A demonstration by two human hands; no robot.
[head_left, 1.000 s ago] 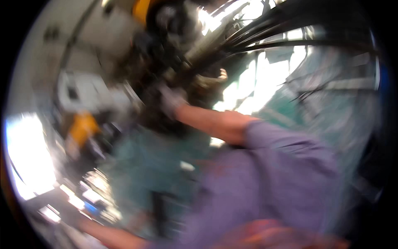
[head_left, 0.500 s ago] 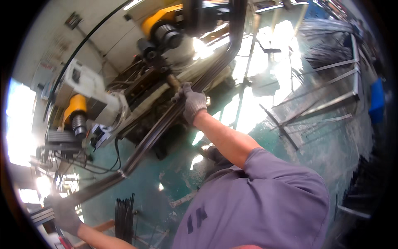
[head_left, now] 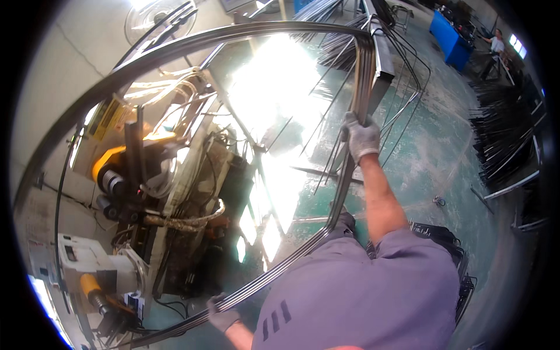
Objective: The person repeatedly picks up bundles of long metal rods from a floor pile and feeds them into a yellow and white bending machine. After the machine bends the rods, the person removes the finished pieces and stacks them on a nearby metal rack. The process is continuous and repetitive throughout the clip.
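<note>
A bundle of long, dark metal bars (head_left: 364, 73), bent at the corners into a large frame shape, spans the view from top to bottom. My right hand (head_left: 363, 139), in a pale grey knit glove, is wrapped round its right side, below the upper corner. Lower left, my gloved left hand (head_left: 223, 315) grips the bottom stretch of the same bundle; its fingers are partly hidden. Behind the bars on the left stands a machine with an orange-and-black head (head_left: 111, 172). A grey machine unit (head_left: 87, 259) with another orange part sits below it.
Thick metal profiles (head_left: 382, 79) and a stack of thin rods (head_left: 337, 53) lie at the back. Dark rods (head_left: 501, 137) are heaped at far right. Beyond are a blue cabinet (head_left: 448, 42) and a person (head_left: 497, 44). A black crate (head_left: 438, 238) is beside me; a fan (head_left: 160, 24) stands top left.
My view has swung right. The bundle, earlier across the front of the machine, is now farther right over the floor, still in both hands. My right arm now reaches more straight ahead.
</note>
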